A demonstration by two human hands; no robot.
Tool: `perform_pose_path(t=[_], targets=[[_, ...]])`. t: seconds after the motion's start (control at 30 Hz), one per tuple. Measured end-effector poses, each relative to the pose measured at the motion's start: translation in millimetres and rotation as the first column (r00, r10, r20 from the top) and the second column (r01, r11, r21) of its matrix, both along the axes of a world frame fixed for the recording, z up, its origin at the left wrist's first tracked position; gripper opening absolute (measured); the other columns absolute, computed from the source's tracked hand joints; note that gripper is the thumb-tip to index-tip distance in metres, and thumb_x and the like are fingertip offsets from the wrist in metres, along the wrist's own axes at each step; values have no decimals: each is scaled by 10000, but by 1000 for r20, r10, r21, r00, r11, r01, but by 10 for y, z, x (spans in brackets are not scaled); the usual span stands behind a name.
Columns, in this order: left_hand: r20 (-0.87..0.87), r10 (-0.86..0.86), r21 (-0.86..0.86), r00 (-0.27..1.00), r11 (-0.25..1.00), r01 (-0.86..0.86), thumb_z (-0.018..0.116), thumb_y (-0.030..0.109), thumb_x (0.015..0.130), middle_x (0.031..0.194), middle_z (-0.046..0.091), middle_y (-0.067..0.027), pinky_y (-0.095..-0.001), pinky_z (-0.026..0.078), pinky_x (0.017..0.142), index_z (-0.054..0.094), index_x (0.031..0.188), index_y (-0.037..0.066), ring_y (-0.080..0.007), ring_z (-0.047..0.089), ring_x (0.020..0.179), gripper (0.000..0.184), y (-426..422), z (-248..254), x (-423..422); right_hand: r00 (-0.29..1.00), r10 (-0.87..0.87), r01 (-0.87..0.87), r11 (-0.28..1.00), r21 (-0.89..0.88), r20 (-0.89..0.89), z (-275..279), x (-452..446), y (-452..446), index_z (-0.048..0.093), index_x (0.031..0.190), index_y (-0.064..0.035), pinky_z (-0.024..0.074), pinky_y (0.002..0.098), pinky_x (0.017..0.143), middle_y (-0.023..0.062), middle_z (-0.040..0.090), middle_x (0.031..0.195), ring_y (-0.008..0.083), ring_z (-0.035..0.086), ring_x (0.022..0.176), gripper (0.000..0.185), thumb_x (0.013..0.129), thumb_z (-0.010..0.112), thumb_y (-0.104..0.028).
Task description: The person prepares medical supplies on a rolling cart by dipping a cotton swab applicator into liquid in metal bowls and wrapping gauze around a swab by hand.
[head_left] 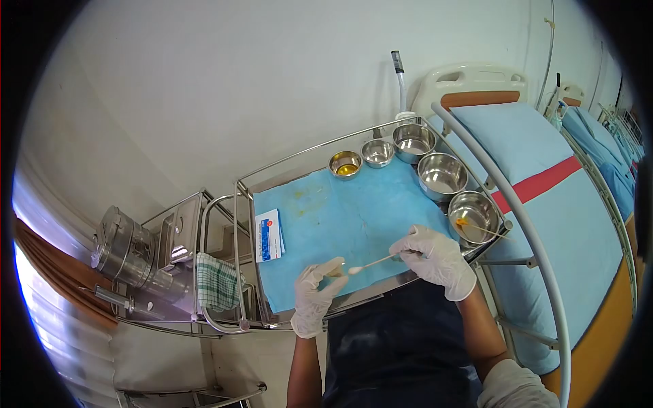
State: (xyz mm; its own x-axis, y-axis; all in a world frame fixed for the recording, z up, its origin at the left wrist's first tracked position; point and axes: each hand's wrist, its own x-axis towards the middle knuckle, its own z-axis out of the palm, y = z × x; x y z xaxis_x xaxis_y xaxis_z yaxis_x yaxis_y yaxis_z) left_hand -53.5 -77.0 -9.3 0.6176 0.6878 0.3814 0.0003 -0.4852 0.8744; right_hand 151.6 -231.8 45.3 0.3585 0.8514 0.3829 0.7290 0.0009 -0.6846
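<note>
My right hand (435, 258), in a white glove, pinches the thin stick of a large cotton swab (356, 270). The swab's white tip points left, towards my other hand. My left hand (314, 292), gloved too, is curled just left of the tip. A small pale or clear thing seems to lie between its thumb and fingers, too small to make out. Both hands are above the front part of a blue cloth (340, 217) on a metal trolley. Right of my right hand, a steel bowl (474, 216) holds a swab with an orange-stained tip (465, 223).
Along the cloth's far edge stand a small bowl of amber liquid (345, 165) and several steel bowls (442, 175). A white and blue box (268, 235) lies at left. A bed rail (524, 204) curves close on the right. Left stands a trolley with a steel drum (126, 238) and checked towel (219, 282).
</note>
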Motion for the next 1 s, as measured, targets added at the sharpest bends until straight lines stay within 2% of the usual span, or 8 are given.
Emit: perform_pose_path(t=[0.17,0.3,0.5,0.63,0.8,1.0], targets=[[-15,-2,-15,1000,1000,1,750,-35,720,847,689,-28,-243,464,737,738,1120,51,-130,591,761,410,-20,34,16,998,-20,21,1000,20,-66,-15,26,20,747,954,-108,401,268,609,-1,518,790,152,496,659,203,832,632,7],[-5,-9,-27,1000,1000,9,750,-32,722,847,687,-30,-242,462,736,736,1122,47,-129,591,762,407,-14,28,7,1000,3,-3,1000,-22,13,12,-10,21,748,965,-110,402,269,611,-1,512,792,153,498,664,213,837,628,11],[-34,3,-29,999,1000,-4,789,4,709,842,724,-19,-252,475,727,746,1112,79,-133,602,746,412,-20,42,8,996,-51,49,998,-36,-70,10,12,7,747,964,-114,403,269,610,-1,517,797,156,501,667,210,839,629,7],[-4,4,-61,1000,998,-4,750,-24,734,858,687,-38,-240,455,726,734,1123,36,-129,601,764,394,-26,18,9,998,-13,15,1000,-20,66,-86,-12,82,729,961,-126,454,302,631,3,578,857,195,561,700,169,836,651,-43],[-15,-12,-47,1000,999,11,751,-23,741,867,687,-44,-238,453,723,732,1122,32,-129,603,767,385,-26,42,3,999,-14,15,1000,-24,40,-24,-27,38,727,963,-124,455,303,631,5,577,860,198,559,698,176,828,654,-36],[4,-21,37,1000,999,21,751,-25,739,871,687,-43,-238,455,722,731,1125,34,-129,607,768,390,3,4,16,999,-15,12,997,78,38,-57,4,72,748,962,-109,400,271,607,-4,515,790,156,498,654,195,840,638,-4]])
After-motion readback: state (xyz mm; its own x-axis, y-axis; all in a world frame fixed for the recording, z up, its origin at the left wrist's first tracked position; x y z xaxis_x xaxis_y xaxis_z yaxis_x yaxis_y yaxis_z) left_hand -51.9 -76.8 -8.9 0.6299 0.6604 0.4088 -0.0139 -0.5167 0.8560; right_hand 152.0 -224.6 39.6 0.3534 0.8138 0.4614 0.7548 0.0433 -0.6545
